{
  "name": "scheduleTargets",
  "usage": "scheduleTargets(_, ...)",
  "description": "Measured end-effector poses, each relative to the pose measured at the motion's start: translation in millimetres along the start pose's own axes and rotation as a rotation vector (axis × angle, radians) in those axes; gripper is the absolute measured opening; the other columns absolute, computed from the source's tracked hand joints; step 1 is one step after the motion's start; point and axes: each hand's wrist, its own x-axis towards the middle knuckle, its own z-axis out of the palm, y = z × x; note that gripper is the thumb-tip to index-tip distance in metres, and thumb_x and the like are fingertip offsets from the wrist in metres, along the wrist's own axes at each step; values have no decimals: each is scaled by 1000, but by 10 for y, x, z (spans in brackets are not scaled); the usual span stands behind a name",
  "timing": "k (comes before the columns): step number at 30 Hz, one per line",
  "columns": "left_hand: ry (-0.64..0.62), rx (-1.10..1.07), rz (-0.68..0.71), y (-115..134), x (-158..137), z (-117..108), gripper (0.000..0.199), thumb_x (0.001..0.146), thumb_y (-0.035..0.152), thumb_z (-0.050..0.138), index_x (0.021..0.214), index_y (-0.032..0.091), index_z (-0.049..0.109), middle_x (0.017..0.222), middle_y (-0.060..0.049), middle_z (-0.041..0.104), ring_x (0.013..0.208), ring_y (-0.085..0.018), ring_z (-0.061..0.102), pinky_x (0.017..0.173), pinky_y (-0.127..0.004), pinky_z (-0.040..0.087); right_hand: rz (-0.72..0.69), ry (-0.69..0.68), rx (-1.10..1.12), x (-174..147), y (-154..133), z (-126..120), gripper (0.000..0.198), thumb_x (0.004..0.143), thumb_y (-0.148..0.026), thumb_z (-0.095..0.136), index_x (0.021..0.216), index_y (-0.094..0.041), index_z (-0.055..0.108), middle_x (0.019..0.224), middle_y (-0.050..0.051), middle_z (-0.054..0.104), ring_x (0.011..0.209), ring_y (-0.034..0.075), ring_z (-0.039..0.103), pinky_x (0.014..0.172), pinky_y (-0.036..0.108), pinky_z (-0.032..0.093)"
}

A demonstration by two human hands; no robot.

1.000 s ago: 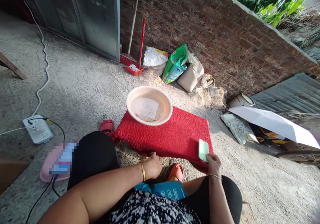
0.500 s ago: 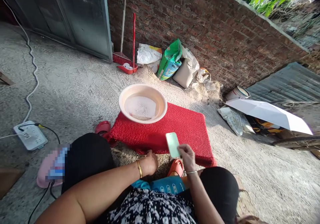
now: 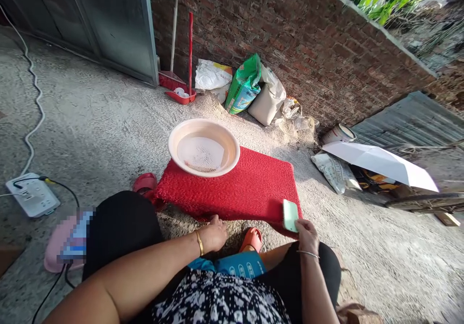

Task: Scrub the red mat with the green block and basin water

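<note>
While the right hand (image 3: 309, 237) is clamped on one near corner of a flat, pale-green, round-cornered rectangle (image 3: 290, 215), this piece lies over the near right part of a low, red-cloth-covered counter (image 3: 235, 196), contact uncertain. Left hand (image 3: 215, 234): at the counter's near edge, grip undiscernible; round, pale-pink basin (image 3: 204, 147): far left. Step, as judged: handling the rectangle; the next move calls for a firm corner pinch.

Red cloth (image 3: 261, 184) matt, rough pile; green card (image 3: 290, 215) smooth, plastic-looking; basin (image 3: 231, 152) smooth plastic; brick wall (image 3: 308, 49) rough; floor (image 3: 97, 121) gritty, matt.
</note>
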Motion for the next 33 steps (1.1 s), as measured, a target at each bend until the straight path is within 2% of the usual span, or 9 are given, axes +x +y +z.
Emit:
scheduleTargets(3, 7, -1, 2, -14, -17, 17, 18, 75, 17, 58, 88, 15, 71, 97, -16, 65, 90, -28, 56, 81, -41, 28, -34, 143, 3, 97, -10, -190, 35, 46, -42, 70, 69, -20, 55, 52, -6, 51, 48, 11, 45, 43, 24, 35)
scheduleTargets(6, -21, 13, -7, -16, -1, 40, 20, 75, 16, 58, 90, 14, 71, 95, -17, 66, 89, -29, 57, 80, -42, 30, -68, 117, 45, 47, -133, -33, 34, 47, -41, 70, 70, -21, 55, 54, -6, 51, 48, 11, 44, 45, 24, 35)
scheduleTargets(9, -67, 36, -13, -12, 41, 65, 23, 71, 15, 60, 92, 12, 71, 92, -19, 66, 86, -30, 58, 78, -45, 32, -110, -63, 72, -85, -374, 458, 30, 51, -39, 70, 70, -20, 58, 59, -4, 55, 49, 10, 44, 45, 24, 34)
scheduleTargets(13, -117, 62, -11, -28, 99, 98, 25, 67, 14, 63, 90, 12, 71, 89, -19, 66, 82, -31, 59, 76, -48, 35, -160, -323, 80, -242, -715, 1361, 24, 56, -39, 66, 68, -19, 58, 60, -4, 54, 49, 9, 41, 43, 22, 32)
scheduleTargets(17, -134, 67, 25, -62, 89, 95, 22, 69, 18, 64, 90, 15, 71, 89, -16, 67, 81, -29, 61, 74, -45, 40, -166, -429, 83, -280, -853, 2136, 23, 54, -39, 62, 65, -19, 57, 59, -4, 54, 49, 9, 42, 44, 21, 33)
scheduleTargets(20, -151, -22, 139, -66, 31, -10, 24, 71, 36, 67, 89, 20, 69, 87, -10, 67, 82, -26, 62, 69, -37, 44, -143, -466, 56, -229, -837, 2417, 24, 53, -40, 60, 65, -19, 58, 56, -3, 55, 47, 9, 44, 43, 21, 34)
scheduleTargets(25, -168, -209, 263, -60, -38, -401, 29, 78, 44, 60, 97, 24, 66, 91, -6, 67, 83, -22, 64, 68, -32, 47, -131, -428, -37, 59, -763, 2220, 23, 53, -39, 60, 66, -19, 60, 55, -4, 55, 48, 10, 45, 44, 21, 35)
scheduleTargets(28, -82, -224, 219, -129, -26, -626, 22, 85, 38, 53, 95, 22, 65, 90, -6, 67, 83, -21, 64, 71, -31, 48, -136, -339, -103, 357, -737, 1838, 23, 52, -38, 60, 64, -18, 59, 53, -4, 54, 49, 10, 46, 46, 21, 36)
scheduleTargets(33, 191, -302, 63, -403, 8, -839, 23, 93, 26, 40, 99, 22, 61, 90, -2, 64, 83, -15, 62, 75, -27, 47, -157, -139, -209, 826, -724, 1083, 19, 50, -35, 61, 59, -18, 58, 48, -3, 51, 46, 11, 45, 45, 23, 34)
